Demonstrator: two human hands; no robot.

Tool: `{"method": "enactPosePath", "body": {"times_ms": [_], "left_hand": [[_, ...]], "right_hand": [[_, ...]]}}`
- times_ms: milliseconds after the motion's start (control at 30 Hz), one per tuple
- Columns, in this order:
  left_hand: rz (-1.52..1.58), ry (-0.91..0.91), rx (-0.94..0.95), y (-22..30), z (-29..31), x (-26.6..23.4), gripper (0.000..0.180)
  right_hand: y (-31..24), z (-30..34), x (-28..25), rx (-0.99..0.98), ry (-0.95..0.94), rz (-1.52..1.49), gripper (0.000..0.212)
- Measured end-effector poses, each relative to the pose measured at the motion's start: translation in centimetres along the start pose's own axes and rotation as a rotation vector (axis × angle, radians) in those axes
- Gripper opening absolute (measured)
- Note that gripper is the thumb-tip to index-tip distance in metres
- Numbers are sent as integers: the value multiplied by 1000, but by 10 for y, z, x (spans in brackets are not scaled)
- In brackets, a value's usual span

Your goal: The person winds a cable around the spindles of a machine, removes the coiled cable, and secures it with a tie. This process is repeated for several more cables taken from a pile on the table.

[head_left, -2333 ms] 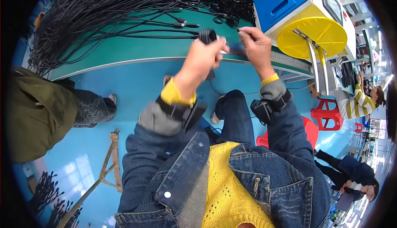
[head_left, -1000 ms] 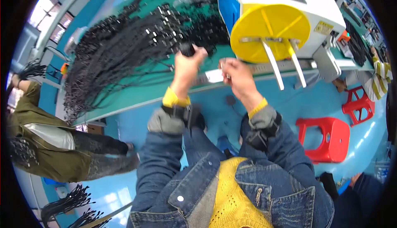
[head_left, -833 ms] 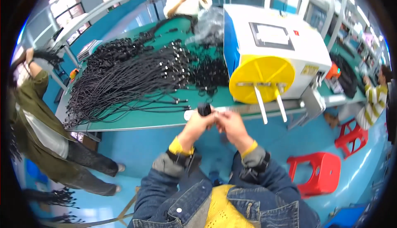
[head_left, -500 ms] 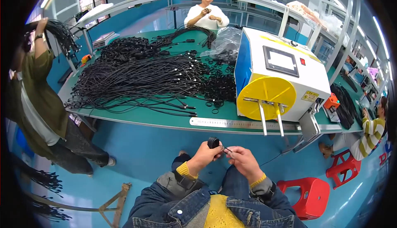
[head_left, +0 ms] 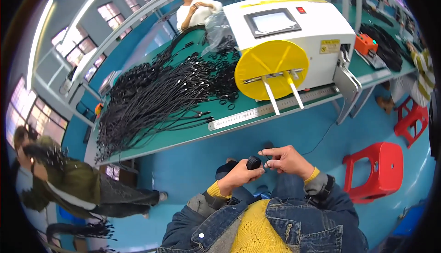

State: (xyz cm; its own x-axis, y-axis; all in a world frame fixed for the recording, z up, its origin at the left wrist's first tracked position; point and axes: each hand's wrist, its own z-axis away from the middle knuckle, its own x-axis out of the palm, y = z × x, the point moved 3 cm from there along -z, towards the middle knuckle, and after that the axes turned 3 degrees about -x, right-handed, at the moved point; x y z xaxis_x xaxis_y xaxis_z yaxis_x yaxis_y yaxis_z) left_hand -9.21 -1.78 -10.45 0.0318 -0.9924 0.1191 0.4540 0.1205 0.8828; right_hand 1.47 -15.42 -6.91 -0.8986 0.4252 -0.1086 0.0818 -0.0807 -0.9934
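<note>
Coil (head_left: pixel 253 162), black, compact, quantity one: in front of the white machine (head_left: pixel 317 37), on your side of it, apart from the desk (head_left: pixel 195 132).

Left hand (head_left: pixel 236 176): yours, closed round the coil, thumb toward your other hand.

Right hand (head_left: pixel 291 161): yours, just beside the coil, thumb and forefinger parted. A thin dark strand (head_left: pixel 266 159) seems to lie between them; whether you pinch it cannot be told.

Step in hand, as judged: two-handed work on the coil, left steadying, right working at its side. The next move calls for you to keep the left grip firm, so the turns do not slip, and to place the right fingertips precisely.

Surroundings, by the machine:
- Yellow disc (head_left: pixel 275 55), on its front; two pale prongs (head_left: pixel 270 95) jut toward you, the likeliest snag for anything lifted to the desk there.
- Steel ruler (head_left: pixel 250 114), along the desk edge before it.
- Black cables (head_left: pixel 161 90), heaped to its left; small black rings (head_left: pixel 225 74) between heap and machine.
- Clear plastic bag (head_left: pixel 218 30), at its left rear.
- Orange device (head_left: pixel 365 45), to its right.
- Red stool (head_left: pixel 376 172), on the floor to its front right, near your right sleeve.
- Co-worker in white (head_left: pixel 197 13), beyond its left side.
</note>
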Motion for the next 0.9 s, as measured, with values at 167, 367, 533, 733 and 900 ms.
{"method": "enactPosePath", "body": {"times_ms": [167,367,533,733,900], "left_hand": [[-357,-26,70,-4,-3,17,15],[-573,71,169,-14,10,26,20],[41,-41,316,8,15,14,61],[1009,-572,-10,-16,-13,-8,50],[1064,-461,-77,-25,-2,-2,49]], "right_hand": [[-14,5,10,-303,-166,536,40],[4,7,30,-175,-286,593,47],[42,5,44,115,-111,-621,19],[75,0,38,233,421,-1114,9],[57,-12,11,222,260,-388,21]]}}
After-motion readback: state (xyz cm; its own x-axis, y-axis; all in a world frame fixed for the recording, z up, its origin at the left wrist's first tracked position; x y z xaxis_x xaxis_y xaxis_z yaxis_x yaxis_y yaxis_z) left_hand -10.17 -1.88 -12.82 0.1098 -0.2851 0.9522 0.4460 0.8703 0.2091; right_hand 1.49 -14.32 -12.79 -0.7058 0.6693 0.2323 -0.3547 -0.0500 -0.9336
